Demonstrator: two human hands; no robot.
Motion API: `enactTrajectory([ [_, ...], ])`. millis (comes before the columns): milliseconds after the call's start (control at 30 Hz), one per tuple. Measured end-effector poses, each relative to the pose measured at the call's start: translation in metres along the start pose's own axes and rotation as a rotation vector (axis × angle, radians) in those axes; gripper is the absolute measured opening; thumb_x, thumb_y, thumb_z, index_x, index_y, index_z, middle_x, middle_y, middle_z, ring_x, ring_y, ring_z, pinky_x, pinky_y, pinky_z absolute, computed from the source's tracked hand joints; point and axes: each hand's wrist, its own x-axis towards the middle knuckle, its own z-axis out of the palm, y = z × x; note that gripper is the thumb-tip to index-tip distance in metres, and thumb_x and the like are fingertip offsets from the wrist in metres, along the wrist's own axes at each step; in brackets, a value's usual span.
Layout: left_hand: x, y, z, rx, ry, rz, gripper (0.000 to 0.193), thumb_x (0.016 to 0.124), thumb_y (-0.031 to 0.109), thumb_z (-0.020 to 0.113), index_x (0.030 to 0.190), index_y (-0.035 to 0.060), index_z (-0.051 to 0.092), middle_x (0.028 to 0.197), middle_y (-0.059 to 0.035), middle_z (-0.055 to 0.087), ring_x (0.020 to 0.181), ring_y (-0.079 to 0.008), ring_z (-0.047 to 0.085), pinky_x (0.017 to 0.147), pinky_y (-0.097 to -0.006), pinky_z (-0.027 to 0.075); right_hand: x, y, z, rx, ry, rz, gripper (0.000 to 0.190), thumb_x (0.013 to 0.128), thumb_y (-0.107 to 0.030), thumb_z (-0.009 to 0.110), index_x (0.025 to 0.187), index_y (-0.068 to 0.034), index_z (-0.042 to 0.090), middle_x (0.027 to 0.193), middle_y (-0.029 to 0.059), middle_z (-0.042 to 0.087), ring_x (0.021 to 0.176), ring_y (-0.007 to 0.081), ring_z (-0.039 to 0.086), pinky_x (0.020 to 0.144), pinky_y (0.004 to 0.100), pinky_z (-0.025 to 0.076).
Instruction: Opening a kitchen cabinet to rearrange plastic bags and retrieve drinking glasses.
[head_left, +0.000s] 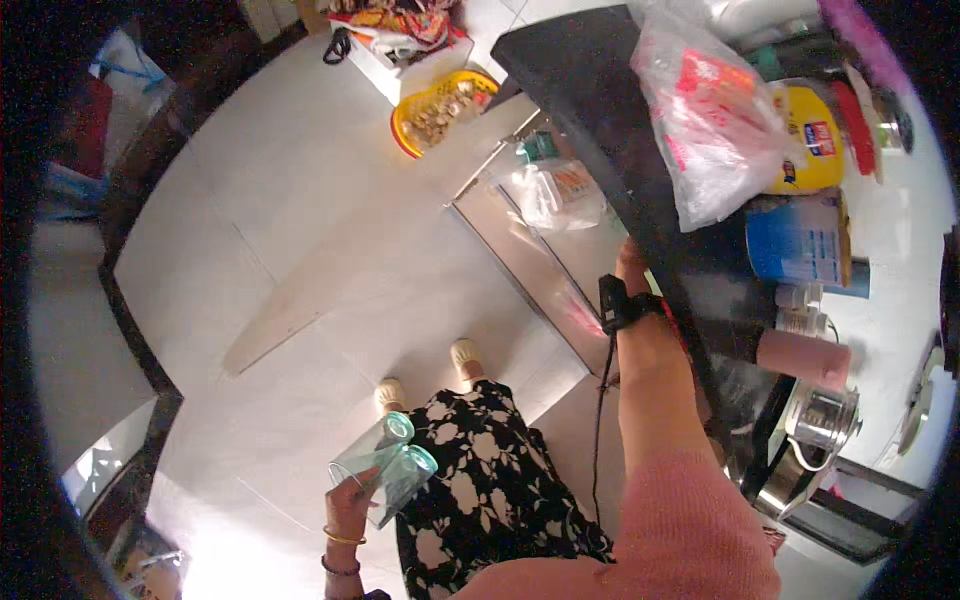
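My left hand (354, 491) holds two clear greenish drinking glasses, one glass (375, 442) beside the other glass (405, 480), low in front of the patterned skirt. My right hand (634, 262) reaches down into an open drawer (517, 262) below the dark counter; its fingers are mostly hidden by the counter edge, so what they touch cannot be told. In the drawer, beyond that hand, lies a clear plastic bag (559, 191) with items in it. A black strap with a small device and cable is round my right wrist.
On the dark counter (600, 97) stand a plastic bag (712, 135), a yellow bottle (814, 142), a blue container (799, 240), a pink cylinder (802, 356) and a steel pot (821, 420). A yellow-rimmed container of small pieces (442, 112) is past the drawer.
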Motion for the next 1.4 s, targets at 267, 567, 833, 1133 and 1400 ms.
enactTrajectory([
  [267,-0.076,0.008,-0.085,-0.052,0.192,-0.036,0.025,0.074,-0.003,0.056,0.098,0.0032,0.059,0.086,-0.0091,0.061,0.074,-0.0150,0.060,0.049,-0.0239,0.052,-0.073,-0.086,-0.108,0.336,-0.282,-0.072,0.048,0.080,-0.041,0.046,0.112,-0.005,0.047,0.115,0.0157,0.047,0.107,0.0316,0.042,0.088,0.0471,0.031],
  [567,-0.036,-0.013,-0.209,-0.112,0.286,0.032,0.027,0.077,0.006,0.050,0.103,-0.0018,0.054,0.093,-0.0089,0.058,0.074,-0.0181,0.059,0.041,-0.0239,0.049,-0.213,-0.081,-0.264,0.306,-0.245,-0.396,0.026,0.070,-0.031,0.057,0.068,-0.005,0.055,0.066,0.0136,0.053,0.066,0.0286,0.053,0.059,0.0371,0.040],
  [833,0.085,0.074,-0.297,-0.023,0.240,0.328,0.023,0.077,0.005,0.050,0.097,-0.0005,0.057,0.085,-0.0071,0.059,0.069,-0.0149,0.058,0.039,-0.0258,0.048,-0.266,-0.029,-0.462,0.598,-0.810,0.353,0.026,0.070,-0.025,0.065,0.076,0.000,0.059,0.061,0.0088,0.058,0.055,0.0142,0.053,0.052,0.0297,0.042],
  [1133,0.170,0.172,-0.240,0.529,0.017,0.507,0.019,0.075,0.004,0.052,0.093,0.0012,0.059,0.075,-0.0079,0.058,0.059,-0.0135,0.055,0.040,-0.0261,0.049,-0.269,0.073,-0.584,0.372,-0.385,0.700,0.022,0.070,-0.029,0.064,0.076,-0.009,0.060,0.066,0.0083,0.060,0.057,0.0185,0.056,0.054,0.0303,0.044],
  [1400,0.151,0.222,-0.166,0.579,-0.188,0.361,0.021,0.074,0.005,0.055,0.094,0.0036,0.059,0.081,-0.0066,0.058,0.064,-0.0132,0.055,0.041,-0.0266,0.049,-0.335,0.198,-0.613,-0.059,-0.238,0.914,0.036,0.060,-0.036,0.066,0.075,-0.005,0.057,0.071,0.0131,0.059,0.068,0.0301,0.057,0.062,0.0408,0.043],
])
